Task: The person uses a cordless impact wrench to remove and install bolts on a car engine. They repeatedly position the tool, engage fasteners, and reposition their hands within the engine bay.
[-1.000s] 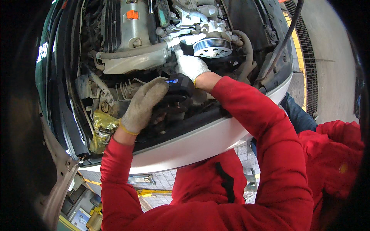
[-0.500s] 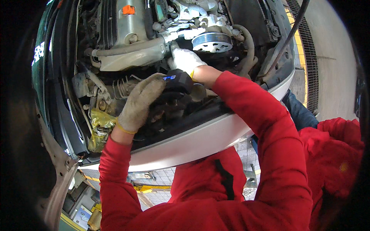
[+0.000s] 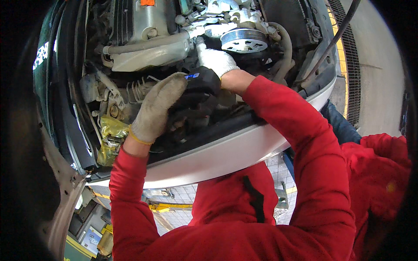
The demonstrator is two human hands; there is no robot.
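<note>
White-knit glove on the right hand (image 3: pixel 216 61), grubbier grey-beige one on the left hand (image 3: pixel 157 104); head view, sole view: both hands were down in the open engine bay, behind the white bumper (image 3: pixel 209 163); black boxy tool (image 3: pixel 203 81) with small blue lights sat between them, low in the bay, looked like a cordless tool's battery end; left fingers were bent against its left side, underside hidden, so couldn't tell how tightly they closed; right hand was just above and beyond the tool, near the grooved pulley (image 3: pixel 244 40), one finger extended up, the rest partly hidden, couldn't tell whether it held anything; pale hose (image 3: pixel 148 45) ran left of that hand; yellow plastic bag (image 3: pixel 114 130) with metal pieces lay beside the left wrist.

Risks, judged: a loose left grip could let the tool drop among the parts; a slip could pinch right fingers against nearby metal; knit could snag on edges; a left-arm swing could knock the bag and spill its pieces.
</note>
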